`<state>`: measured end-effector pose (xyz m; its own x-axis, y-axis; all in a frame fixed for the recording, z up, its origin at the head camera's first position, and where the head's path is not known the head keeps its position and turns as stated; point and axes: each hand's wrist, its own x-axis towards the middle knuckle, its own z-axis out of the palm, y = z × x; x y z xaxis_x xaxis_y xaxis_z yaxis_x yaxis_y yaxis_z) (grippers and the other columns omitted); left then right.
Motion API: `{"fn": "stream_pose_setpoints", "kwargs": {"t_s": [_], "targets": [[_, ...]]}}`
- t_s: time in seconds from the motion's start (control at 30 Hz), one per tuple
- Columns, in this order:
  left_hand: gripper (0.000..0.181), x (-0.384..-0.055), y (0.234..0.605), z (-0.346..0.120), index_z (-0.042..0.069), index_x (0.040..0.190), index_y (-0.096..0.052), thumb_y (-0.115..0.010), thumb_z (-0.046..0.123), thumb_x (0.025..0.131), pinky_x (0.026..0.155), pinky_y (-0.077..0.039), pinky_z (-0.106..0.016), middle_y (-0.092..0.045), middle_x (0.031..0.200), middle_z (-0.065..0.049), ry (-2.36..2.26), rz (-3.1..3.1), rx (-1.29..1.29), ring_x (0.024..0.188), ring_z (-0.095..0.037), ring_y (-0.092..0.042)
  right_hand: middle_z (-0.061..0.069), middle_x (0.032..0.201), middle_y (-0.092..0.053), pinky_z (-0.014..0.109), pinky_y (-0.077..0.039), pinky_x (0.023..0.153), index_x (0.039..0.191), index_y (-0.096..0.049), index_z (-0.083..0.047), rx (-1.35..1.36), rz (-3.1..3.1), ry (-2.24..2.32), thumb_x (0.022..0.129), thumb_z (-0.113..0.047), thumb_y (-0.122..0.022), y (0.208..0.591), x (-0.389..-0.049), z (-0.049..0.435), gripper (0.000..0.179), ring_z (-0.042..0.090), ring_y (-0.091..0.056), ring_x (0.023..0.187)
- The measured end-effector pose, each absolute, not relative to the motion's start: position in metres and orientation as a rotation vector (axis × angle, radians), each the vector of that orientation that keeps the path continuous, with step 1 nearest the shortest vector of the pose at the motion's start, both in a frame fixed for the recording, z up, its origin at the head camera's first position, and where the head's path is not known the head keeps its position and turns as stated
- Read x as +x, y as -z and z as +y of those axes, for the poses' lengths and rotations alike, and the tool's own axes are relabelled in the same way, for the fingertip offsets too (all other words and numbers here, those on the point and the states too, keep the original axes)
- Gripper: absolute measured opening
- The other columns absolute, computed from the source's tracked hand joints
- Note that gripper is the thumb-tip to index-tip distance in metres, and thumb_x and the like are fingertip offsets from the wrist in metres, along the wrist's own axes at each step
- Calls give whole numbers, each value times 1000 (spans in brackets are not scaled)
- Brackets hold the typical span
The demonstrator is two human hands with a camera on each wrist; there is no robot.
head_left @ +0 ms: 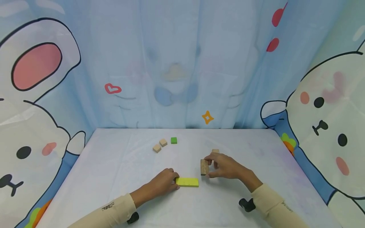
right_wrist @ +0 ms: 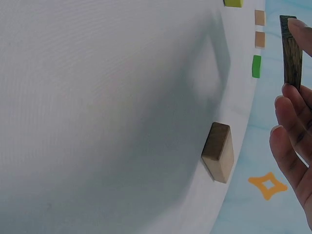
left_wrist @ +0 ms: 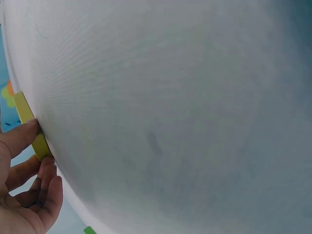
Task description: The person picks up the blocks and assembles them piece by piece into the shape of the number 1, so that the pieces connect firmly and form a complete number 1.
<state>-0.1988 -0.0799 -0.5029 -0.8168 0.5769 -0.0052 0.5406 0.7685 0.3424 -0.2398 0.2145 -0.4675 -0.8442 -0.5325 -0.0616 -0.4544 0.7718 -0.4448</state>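
At the near middle of the table my left hand (head_left: 163,183) pinches the left end of a flat yellow block (head_left: 188,182) between thumb and fingers. The left wrist view shows the yellow block (left_wrist: 25,111) low at the tabletop. To its right, my right hand (head_left: 226,166) holds a brown wood-grained block (head_left: 203,167) by its two ends. In the right wrist view that wooden block (right_wrist: 292,53) appears raised off the table, its shadow on the cloth. Just behind the right hand, another wooden block (head_left: 215,151) is partly hidden; the right wrist view shows this block (right_wrist: 218,151) resting on the table.
Farther back on the white table (head_left: 119,158) lie two small pale wooden cubes (head_left: 156,148) and a green cube (head_left: 174,140). A printed blue curtain (head_left: 171,63) hangs behind the table's far edge. Black wrist devices (head_left: 246,205) sit at the sleeves.
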Motion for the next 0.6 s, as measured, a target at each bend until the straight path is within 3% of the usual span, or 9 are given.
{"fn": "stream_pose_setpoints", "kwargs": {"t_s": [0.6], "targets": [[34,-200,506,-80,8,112,-74,-81,27,86,74,-49,-18,-68,94,2,-495,2847,910,80,-2,-52,-5,103,-64,22,-47,67,128,-64,-10,-818,2780,599,77,-44,-85,466,-242,197,64,9,-56,82]]}}
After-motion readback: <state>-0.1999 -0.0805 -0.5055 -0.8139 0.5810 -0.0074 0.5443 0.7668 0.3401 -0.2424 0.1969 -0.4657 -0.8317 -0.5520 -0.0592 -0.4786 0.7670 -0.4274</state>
